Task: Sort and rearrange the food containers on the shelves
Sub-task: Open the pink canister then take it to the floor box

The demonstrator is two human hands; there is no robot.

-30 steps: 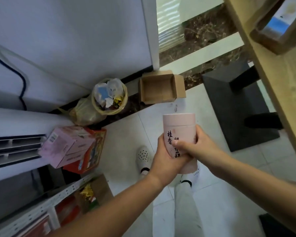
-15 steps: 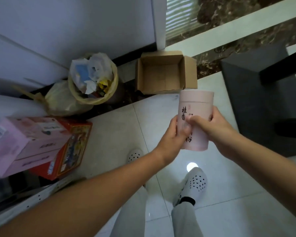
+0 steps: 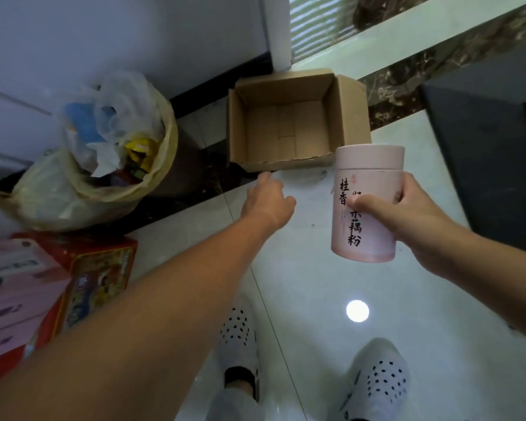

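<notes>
Right hand (image 3: pixel 407 214) up front, clamped on the pink canister (image 3: pixel 366 177): thumb across the black lettering on the front, the fingers curled round the far side. The canister stands nearly upright in that grip, lid on top, held in the air above the tiled floor (image 3: pixel 301 284). In this view its lid sits just against the near right corner of the cardboard box (image 3: pixel 237 126).

Left hand (image 3: pixel 269 202) is stretched out at arm's length, well apart from the canister and to its left. Its fingers are loosely bent and it holds nothing. One fingertip lies just short of the box's near wall; whether it touches, I cannot tell.

The box sits open on the floor by the wall, flaps up. To its left is a bin (image 3: pixel 164 141) lined with a yellowish bag and stuffed with rubbish. Lower left, a pink carton (image 3: pixel 12 284) lies on a red carton (image 3: pixel 101 268). A dark block (image 3: pixel 483 147) fills the right edge. Below, two white perforated shoes (image 3: pixel 240 338) stand on the tiles.
</notes>
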